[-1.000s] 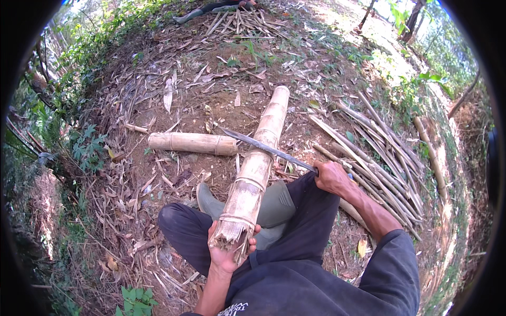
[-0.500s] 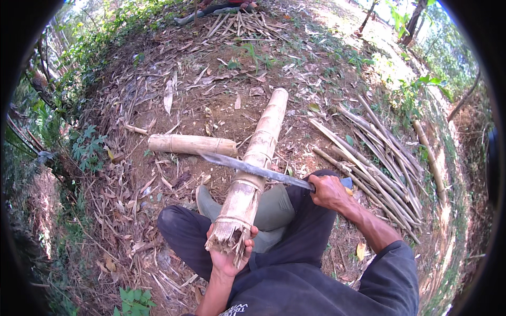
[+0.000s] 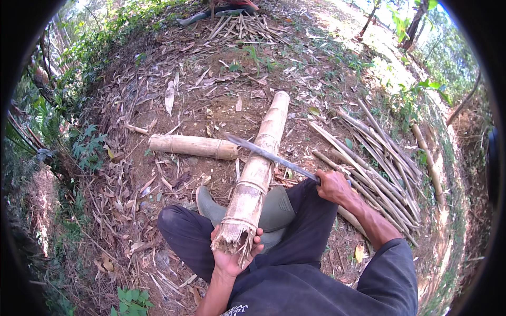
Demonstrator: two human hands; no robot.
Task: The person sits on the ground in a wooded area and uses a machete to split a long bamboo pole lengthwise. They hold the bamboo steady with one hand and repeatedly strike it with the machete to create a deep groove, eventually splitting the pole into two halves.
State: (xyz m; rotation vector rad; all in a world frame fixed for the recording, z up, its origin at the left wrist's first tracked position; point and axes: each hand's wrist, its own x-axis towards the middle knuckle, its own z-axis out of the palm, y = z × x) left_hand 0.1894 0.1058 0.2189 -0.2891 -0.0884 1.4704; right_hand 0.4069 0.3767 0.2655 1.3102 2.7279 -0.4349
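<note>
A thick, pale bamboo stalk [image 3: 249,192] slants away from me over my crossed legs, its near end splintered and frayed. Cupped under that ragged end, my left hand [image 3: 232,259] grips it with the fingers curling up its right side. My right hand [image 3: 333,186] is closed round the handle of a machete [image 3: 274,157]. The long grey blade points left and lies across the upper part of the stalk; whether its edge bites in, I cannot tell. The handle is mostly hidden by my fingers.
A shorter bamboo piece [image 3: 193,147] lies on the ground left of the stalk. Split bamboo strips [image 3: 377,163] are heaped at the right. Beyond, another person's legs [image 3: 216,15] show beside a second strip pile [image 3: 247,27]. Green boots [image 3: 278,209] are on my feet.
The machete has shifted up the stalk, away from me, and slightly right with my right hand. The stalk's near end and my left hand have moved a little right.
</note>
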